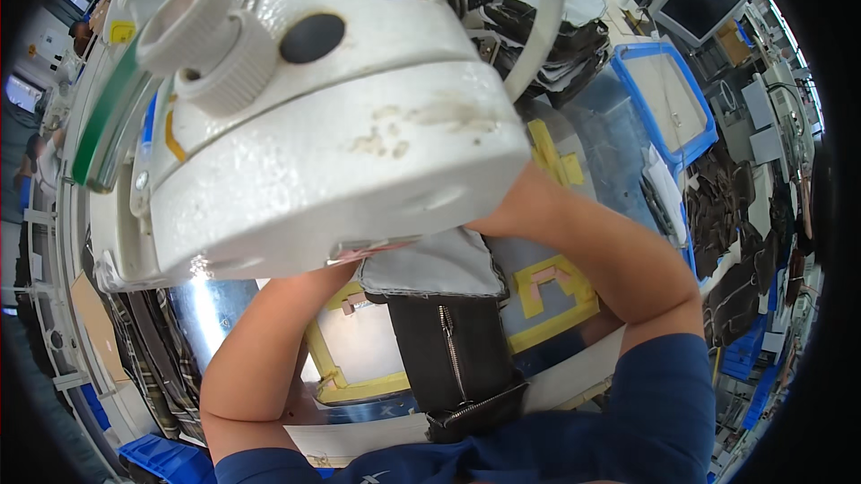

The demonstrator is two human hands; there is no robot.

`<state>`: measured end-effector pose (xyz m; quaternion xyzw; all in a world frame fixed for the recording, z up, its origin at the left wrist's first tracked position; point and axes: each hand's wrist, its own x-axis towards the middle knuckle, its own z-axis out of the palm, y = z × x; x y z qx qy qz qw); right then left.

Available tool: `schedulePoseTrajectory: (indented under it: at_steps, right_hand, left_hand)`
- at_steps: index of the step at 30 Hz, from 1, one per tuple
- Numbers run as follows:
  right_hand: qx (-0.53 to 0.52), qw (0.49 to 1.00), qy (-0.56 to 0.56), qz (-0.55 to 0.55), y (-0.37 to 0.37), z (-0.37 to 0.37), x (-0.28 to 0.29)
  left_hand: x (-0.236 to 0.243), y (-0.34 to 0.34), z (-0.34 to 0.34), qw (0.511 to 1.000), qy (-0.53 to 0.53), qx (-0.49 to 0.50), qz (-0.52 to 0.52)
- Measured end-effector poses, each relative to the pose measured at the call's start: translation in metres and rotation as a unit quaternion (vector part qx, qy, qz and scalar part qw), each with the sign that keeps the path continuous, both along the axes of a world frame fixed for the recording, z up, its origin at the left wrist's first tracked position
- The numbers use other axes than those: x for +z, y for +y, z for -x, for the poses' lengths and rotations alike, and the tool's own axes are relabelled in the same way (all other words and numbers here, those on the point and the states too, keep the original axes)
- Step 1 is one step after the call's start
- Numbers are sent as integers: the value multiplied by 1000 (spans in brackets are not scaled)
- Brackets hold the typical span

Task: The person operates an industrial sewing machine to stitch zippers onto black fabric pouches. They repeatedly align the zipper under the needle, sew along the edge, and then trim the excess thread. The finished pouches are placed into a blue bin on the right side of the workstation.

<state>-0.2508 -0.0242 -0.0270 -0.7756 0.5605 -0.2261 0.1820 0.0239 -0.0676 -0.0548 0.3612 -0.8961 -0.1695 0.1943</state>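
The white sewing machine head [341,116] fills the view closest to me, its ribbed knob [211,40] jutting out at the upper left, and it hides both hands completely: my forearms run up from the lower edge and vanish under its rounded base, so I cannot tell whether the left hand or the right hand is spread flat or pinching. Between the forearms, coming out from under the machine toward my body, lies the workpiece: a light grey fabric panel [439,267] joined to a black fabric piece with a zipper [453,349], draped over the near edge of the table [377,354]. I judge it light, soft and floppy, liable to shift or bunch, with the metal zipper the only stiff line in it; the best hold looks to be flat on the grey panel on both sides of the seam, close in under the machine. Yellow tape guides [547,296] lie on the table just right of the cloth, inside my right forearm. Beyond my right arm stands a blue bin [691,107], with dark fabric pieces [726,206] heaped further right.
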Motion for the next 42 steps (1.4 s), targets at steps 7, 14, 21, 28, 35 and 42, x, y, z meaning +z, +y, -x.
schedulePoseTrajectory:
  at_steps: [7, 14, 21, 28, 35, 42]
  right_hand:
    - [-22, 998, -51, -7, 1, 2, 3]
    - [-14, 999, -41, 8, 1, 7, -3]
    - [3, 999, -1, 33, 4, 2, 1]
    - [6, 999, 31, 29, 6, -1, 8]
    - [9, 1000, -14, 20, 11, -20, 36]
    - [10, 1000, -3, -5, 7, -29, 19]
  left_hand:
    - [78, 30, -6, 981, -159, 28, -111]
    - [123, 59, 4, 982, -96, -160, -38]
    - [84, 49, 13, 963, -74, -235, -106]
    - [89, 49, 15, 958, -105, -257, -75]
    - [97, 50, 8, 951, -169, -239, -97]
    - [95, 58, 3, 951, -196, -227, -69]
